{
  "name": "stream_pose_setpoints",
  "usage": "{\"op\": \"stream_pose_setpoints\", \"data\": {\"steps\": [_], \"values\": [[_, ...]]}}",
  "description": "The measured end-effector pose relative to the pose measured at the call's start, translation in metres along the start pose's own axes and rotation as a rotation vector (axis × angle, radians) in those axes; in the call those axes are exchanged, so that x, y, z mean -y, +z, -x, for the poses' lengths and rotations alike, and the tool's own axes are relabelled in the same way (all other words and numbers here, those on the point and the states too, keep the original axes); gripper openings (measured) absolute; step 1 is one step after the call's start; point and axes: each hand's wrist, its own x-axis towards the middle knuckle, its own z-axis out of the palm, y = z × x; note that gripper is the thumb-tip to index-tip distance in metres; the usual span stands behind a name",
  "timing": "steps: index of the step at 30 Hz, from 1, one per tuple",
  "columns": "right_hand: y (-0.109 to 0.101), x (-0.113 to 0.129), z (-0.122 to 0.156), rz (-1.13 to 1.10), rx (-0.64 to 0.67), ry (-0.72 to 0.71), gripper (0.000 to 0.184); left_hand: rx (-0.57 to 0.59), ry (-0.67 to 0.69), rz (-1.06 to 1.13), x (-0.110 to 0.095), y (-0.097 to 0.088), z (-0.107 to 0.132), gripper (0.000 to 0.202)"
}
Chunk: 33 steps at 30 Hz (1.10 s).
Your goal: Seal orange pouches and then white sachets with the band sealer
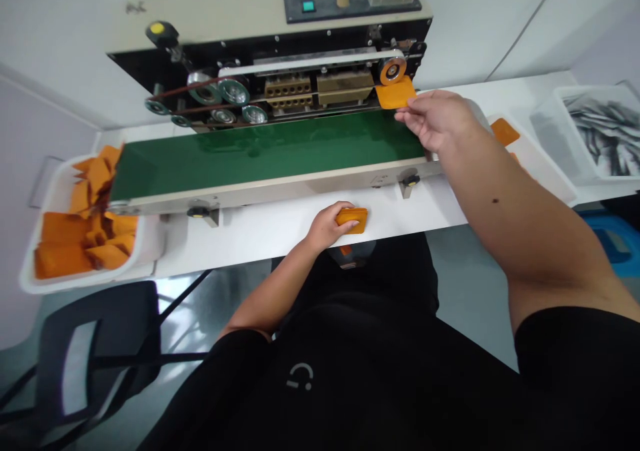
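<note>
My right hand pinches an orange pouch by its lower corner, holding it at the right end of the sealing machine's belt rollers, above the green conveyor belt. My left hand rests on the white table's front edge, fingers curled over a second orange pouch. At the conveyor's left end, a white tray holds several orange pouches.
A white tray with an orange pouch sits to the right of my forearm. Further right, a clear bin holds several silver-black sachets. A black chair stands at lower left, a blue stool at right.
</note>
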Motion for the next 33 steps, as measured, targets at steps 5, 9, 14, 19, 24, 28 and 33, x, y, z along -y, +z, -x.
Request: {"op": "stream_pose_setpoints", "data": {"steps": [5, 9, 14, 19, 24, 28, 33], "values": [[0.013, 0.034, 0.028, -0.158, 0.009, 0.262, 0.018, -0.006, -0.009, -0.003, -0.002, -0.001, 0.000, 0.041], [0.027, 0.047, 0.102, -0.188, -0.151, 0.048, 0.029, -0.014, -0.022, 0.004, -0.003, -0.001, 0.001, 0.042], [0.060, 0.008, 0.198, -0.103, -0.020, 0.083, 0.024, -0.094, -0.043, 0.035, -0.004, -0.001, 0.000, 0.047], [0.081, -0.035, 0.228, -0.050, 0.217, 0.202, 0.035, -0.191, -0.059, 0.010, 0.000, -0.002, 0.001, 0.055], [0.091, -0.050, 0.231, -0.020, 0.350, 0.214, 0.024, -0.219, -0.073, 0.011, 0.005, -0.002, 0.001, 0.070], [0.096, -0.059, 0.232, -0.114, 0.264, 0.285, 0.026, -0.184, -0.058, 0.042, 0.008, 0.001, -0.001, 0.074], [0.096, -0.063, 0.230, -0.290, 0.153, 0.347, 0.034, -0.140, -0.053, 0.077, 0.013, 0.003, -0.002, 0.075]]}}
